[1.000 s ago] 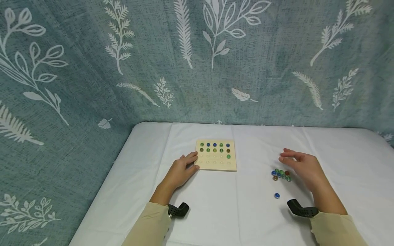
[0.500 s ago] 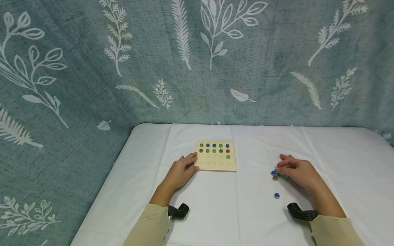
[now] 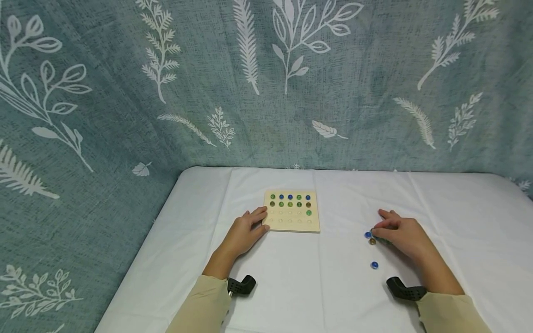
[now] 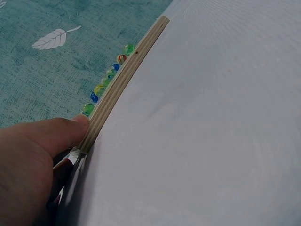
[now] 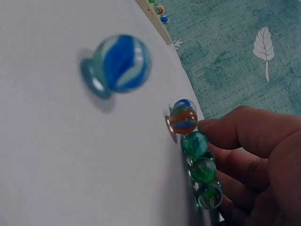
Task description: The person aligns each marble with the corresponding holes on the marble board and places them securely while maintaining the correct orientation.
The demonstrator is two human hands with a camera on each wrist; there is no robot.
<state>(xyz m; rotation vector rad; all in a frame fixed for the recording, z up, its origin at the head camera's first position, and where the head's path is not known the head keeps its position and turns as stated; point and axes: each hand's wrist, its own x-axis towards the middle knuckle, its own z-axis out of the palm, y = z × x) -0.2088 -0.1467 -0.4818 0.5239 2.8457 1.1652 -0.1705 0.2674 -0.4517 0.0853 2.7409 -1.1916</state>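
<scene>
My left hand rests against the left edge of a pale wooden board, fingers relaxed on its side. The left thumb touches the board's edge in the left wrist view. Green, blue and brown marbles fill the board's two far rows, and a lone green marble sits in the third. At the right, my right hand is down among loose marbles, thumb and index close together. In the right wrist view an orange-and-blue marble lies by the thumb. The other fingertips are hidden behind green marbles.
A blue marble lies apart, nearer the front; it is large in the right wrist view. White cloth covers the table, with creases. Behind it hangs a leaf-patterned teal curtain.
My right hand has come down and slightly left onto the loose marbles, covering most of them. A blue marble there has shifted slightly left. My left hand stays at the board.
</scene>
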